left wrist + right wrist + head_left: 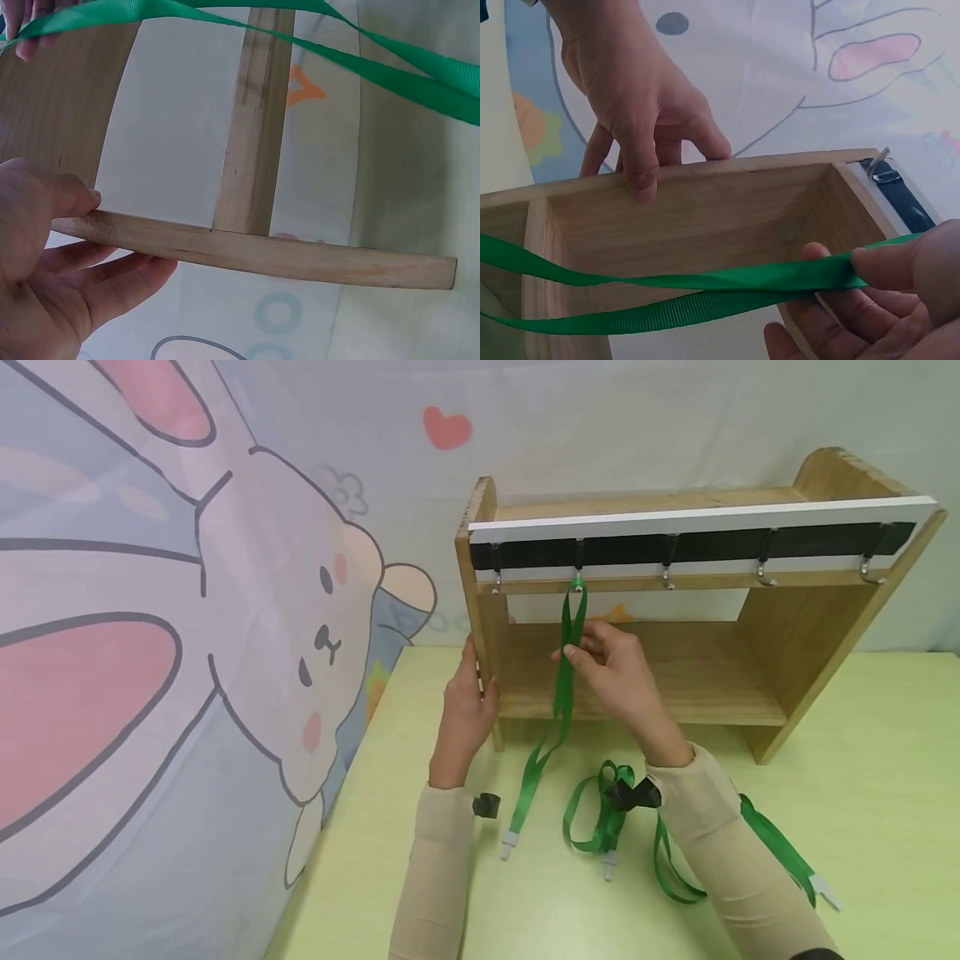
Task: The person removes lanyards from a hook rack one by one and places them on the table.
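A green lanyard point(564, 685) hangs from the second hook point(578, 578) from the left on a wooden shelf unit point(825, 635). Its grey plastic clip point(509, 843) lies low, over the table. My right hand point(626, 681) pinches the strap between thumb and fingers a little below the hook; the right wrist view shows the thumb on the green band point(780, 276). With the thumb in front and the fingers behind, my left hand point(467, 710) grips the unit's left side panel, seen edge-on as a wooden bar point(300, 262) in the left wrist view.
Two more green lanyards lie on the yellow-green table: a looped one point(573, 818) in the middle and another point(780, 843) partly under my right forearm. Several metal hooks line the black strip point(712, 545). A cartoon rabbit cloth point(247, 568) hangs at the left and behind.
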The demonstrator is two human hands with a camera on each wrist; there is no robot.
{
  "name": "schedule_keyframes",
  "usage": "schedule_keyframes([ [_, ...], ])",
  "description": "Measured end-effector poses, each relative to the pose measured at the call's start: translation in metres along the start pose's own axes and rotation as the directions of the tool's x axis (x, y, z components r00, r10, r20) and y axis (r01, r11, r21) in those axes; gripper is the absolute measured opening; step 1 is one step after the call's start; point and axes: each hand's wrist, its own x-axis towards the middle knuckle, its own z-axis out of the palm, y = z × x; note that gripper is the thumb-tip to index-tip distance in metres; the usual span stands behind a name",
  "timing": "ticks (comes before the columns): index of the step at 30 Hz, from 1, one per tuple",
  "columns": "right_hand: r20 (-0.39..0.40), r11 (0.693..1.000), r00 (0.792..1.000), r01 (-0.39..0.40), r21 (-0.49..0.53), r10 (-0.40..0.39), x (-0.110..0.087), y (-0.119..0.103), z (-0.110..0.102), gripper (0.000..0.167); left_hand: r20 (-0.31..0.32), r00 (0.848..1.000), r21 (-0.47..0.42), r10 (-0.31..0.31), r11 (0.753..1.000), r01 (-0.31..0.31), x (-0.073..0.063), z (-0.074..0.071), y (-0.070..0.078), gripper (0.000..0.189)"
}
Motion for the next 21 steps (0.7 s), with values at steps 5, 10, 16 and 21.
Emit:
schedule_keyframes([
  [5, -0.041, 1.0, 0.999, 0.018, -0.001, -0.018, 0.0, -0.004, 0.003, 0.014, -0.005, 1.0, 0.012, 0.019, 1.0, -0.019, 0.0, 0.0, 0.0, 0.068],
  [10, -0.061, 0.999, 0.997, 0.039, 0.016, -0.038, -0.003, -0.01, 0.004, 0.014, -0.015, 0.999, 0.019, 0.031, 0.999, -0.03, 0.0, 0.0, 0.001, 0.068],
  [16, -0.048, 0.995, 0.996, 0.074, 0.062, -0.071, -0.008, -0.016, 0.01, 0.012, -0.019, 0.999, 0.026, 0.044, 0.999, -0.043, -0.002, 0.001, -0.001, 0.067],
  [21, -0.018, 0.988, 0.998, 0.068, 0.138, -0.066, -0.012, -0.019, 0.019, 0.012, -0.026, 0.998, 0.03, 0.058, 0.998, -0.057, 0.0, 0.002, -0.003, 0.066],
])
